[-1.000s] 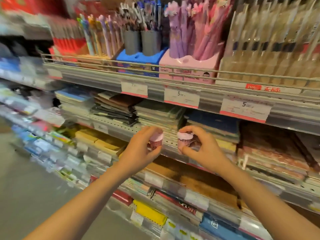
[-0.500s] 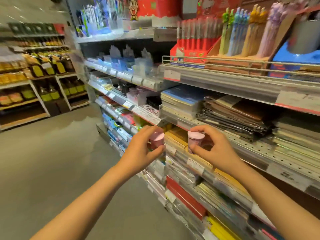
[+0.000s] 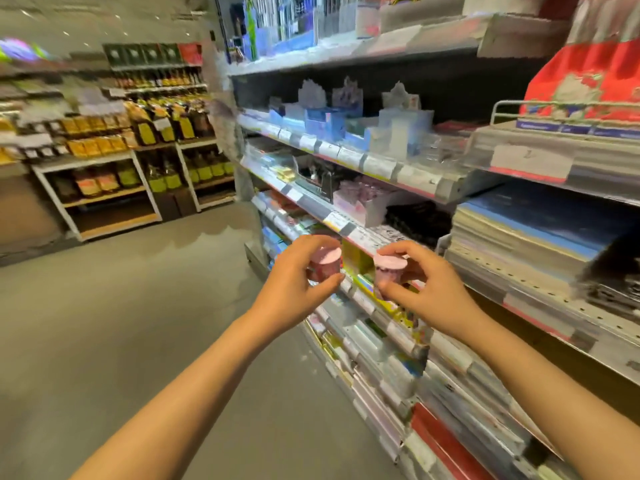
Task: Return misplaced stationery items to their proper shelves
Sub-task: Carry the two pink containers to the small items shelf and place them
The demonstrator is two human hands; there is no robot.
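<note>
Head view: two small pink-lidded tubs are held upright, lids up, in front of the stationery shelves (image 3: 381, 174). Left hand (image 3: 294, 282) pinches the left tub (image 3: 325, 263) between thumb and fingers; right hand (image 3: 426, 289) likewise clasps the right tub (image 3: 389, 271). Both forearms extend forward.

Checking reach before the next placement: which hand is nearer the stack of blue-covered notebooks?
Right. The right hand holds its pink cup just left of the blue-covered notebooks; the left hand is farther left, toward the aisle.
</note>
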